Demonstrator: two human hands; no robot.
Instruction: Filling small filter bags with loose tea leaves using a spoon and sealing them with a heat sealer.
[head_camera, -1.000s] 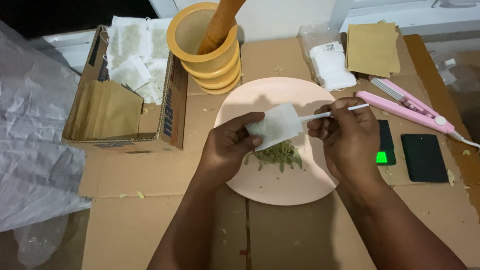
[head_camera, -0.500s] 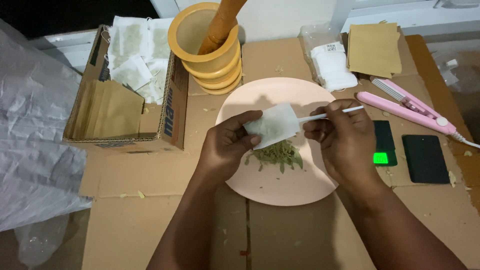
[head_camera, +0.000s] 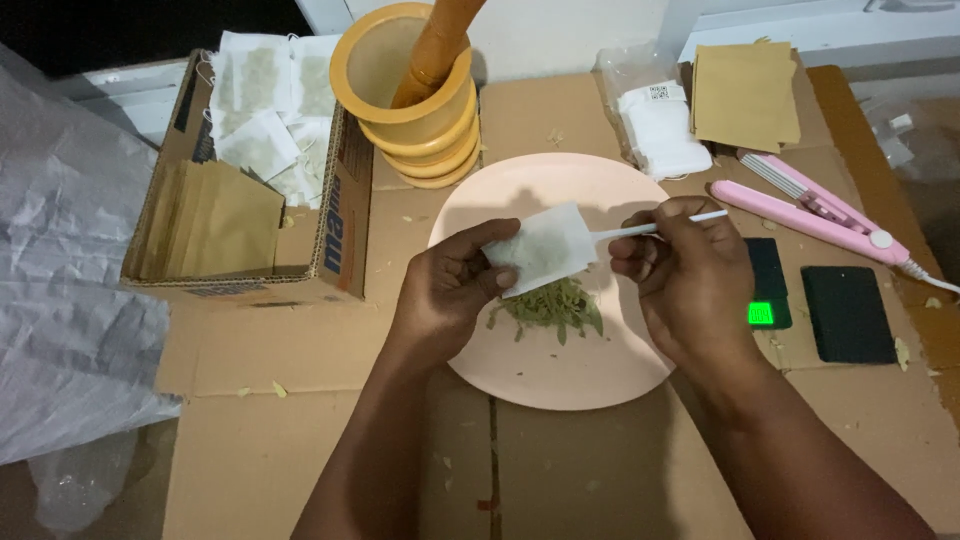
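My left hand (head_camera: 445, 290) pinches a small white paper sachet (head_camera: 541, 246) and holds it above a pale pink plate (head_camera: 545, 365). My right hand (head_camera: 685, 275) grips a thin white spoon handle (head_camera: 655, 226) whose far end goes into the sachet's open side. A small heap of dried green leaves (head_camera: 553, 306) lies on the plate right under the sachet. Both hands hover over the plate's middle.
A cardboard box (head_camera: 335, 240) at the left holds white sachets and brown envelopes. A yellow mortar with a wooden pestle (head_camera: 415, 95) stands behind the plate. To the right lie a pink heat sealer (head_camera: 815, 215), a small black scale with a green display (head_camera: 768, 290), a black pad (head_camera: 848, 313), brown envelopes (head_camera: 745, 95) and a bag of white sachets (head_camera: 660, 125). Crumpled clear plastic (head_camera: 70, 300) fills the left side.
None to speak of: both hands keep the sachet and spoon over the plate, with only a slight shift of the fingers.
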